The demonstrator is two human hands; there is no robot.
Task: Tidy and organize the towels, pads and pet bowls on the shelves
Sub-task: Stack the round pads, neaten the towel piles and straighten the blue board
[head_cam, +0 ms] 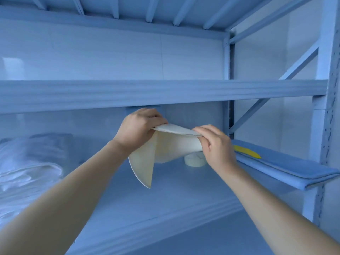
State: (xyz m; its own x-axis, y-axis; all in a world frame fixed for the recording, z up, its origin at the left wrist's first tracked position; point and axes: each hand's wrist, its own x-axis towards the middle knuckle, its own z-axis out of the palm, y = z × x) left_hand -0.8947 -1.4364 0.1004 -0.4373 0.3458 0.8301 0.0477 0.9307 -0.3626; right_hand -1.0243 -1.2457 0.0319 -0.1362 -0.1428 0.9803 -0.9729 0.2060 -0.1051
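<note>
Folded white towels [27, 162] lie stacked at the left end of the shelf [184, 190] as I work remotely. My left hand [137, 129] and right hand [215, 144] each pinch the top edge of 1 cream pad [165, 150], held above mid-shelf so it hangs doubled, likely for folding. Beyond it stands what looks like a small white bowl [195, 161]. At far right, a blue cloth [287, 166] overhangs the edge.

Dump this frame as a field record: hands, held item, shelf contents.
cream pad: folded, hanging above middle shelf
left hand: pinches pad's top edge
right hand: pinches same edge, other end
white towels: stacked, shelf left
blue cloth: folded, shelf right, yellow strip on top
white round object: behind pad, partly hidden
</note>
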